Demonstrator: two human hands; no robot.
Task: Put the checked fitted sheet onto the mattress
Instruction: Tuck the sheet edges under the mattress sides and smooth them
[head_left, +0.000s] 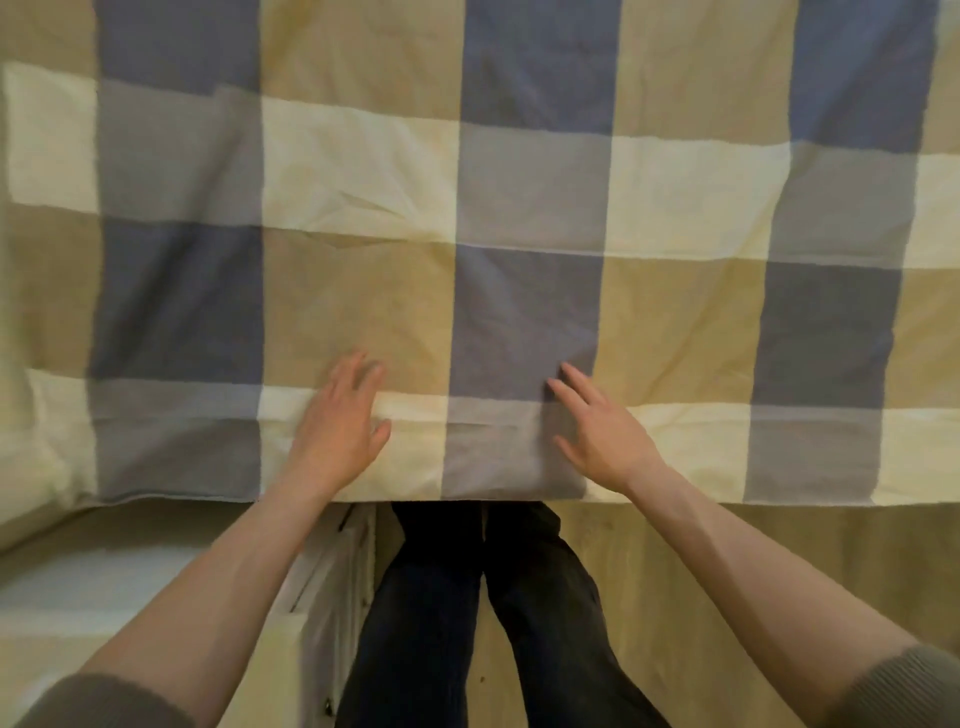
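Observation:
The checked fitted sheet (524, 197), in blue, tan, grey and cream squares, lies spread over the mattress and fills the upper two thirds of the view. Its near side hangs down over the mattress edge to a straight hem. The mattress itself is hidden under it. My left hand (340, 428) lies flat on the sheet at the near edge, fingers apart, holding nothing. My right hand (602, 434) rests flat a little to the right on a blue and grey square, fingers spread too. A few light creases run across the cream band in the middle.
A white cabinet (332, 587) with a pale top stands at the lower left, close against the bed. My legs in dark trousers (478, 613) stand between it and a light wooden floor (727, 561) on the right.

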